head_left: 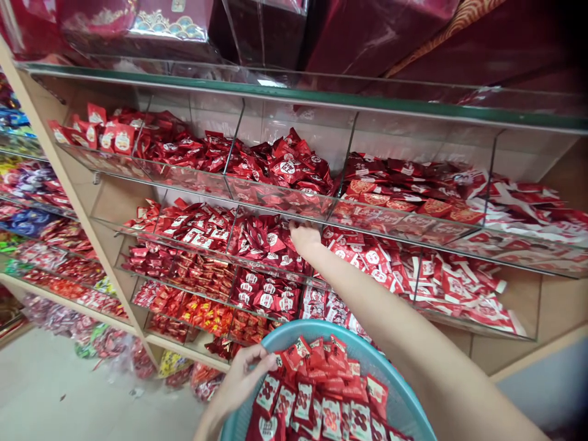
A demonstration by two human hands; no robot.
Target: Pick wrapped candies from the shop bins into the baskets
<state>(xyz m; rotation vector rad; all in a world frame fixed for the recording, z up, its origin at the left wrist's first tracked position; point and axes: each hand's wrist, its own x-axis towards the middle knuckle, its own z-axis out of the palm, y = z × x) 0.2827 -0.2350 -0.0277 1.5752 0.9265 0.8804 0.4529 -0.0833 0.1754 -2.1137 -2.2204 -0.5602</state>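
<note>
My left hand (pixel 243 376) grips the near-left rim of a teal plastic basket (pixel 395 398), which is heaped with small red wrapped candies (pixel 316 398). My right hand (pixel 304 237) reaches forward into the middle glass bin of the second shelf row, its fingers curled down among dark red candy packets (pixel 264 242). The fingertips are buried in the packets, so what they hold is hidden.
Tiered clear glass bins (pixel 285 202) full of red wrapped sweets fill a wooden shelf unit. A green-edged glass shelf (pixel 321 98) above carries dark red gift boxes. More multicoloured candy bins stand at the left (pixel 32 202). Pale floor (pixel 68 392) lies at the lower left.
</note>
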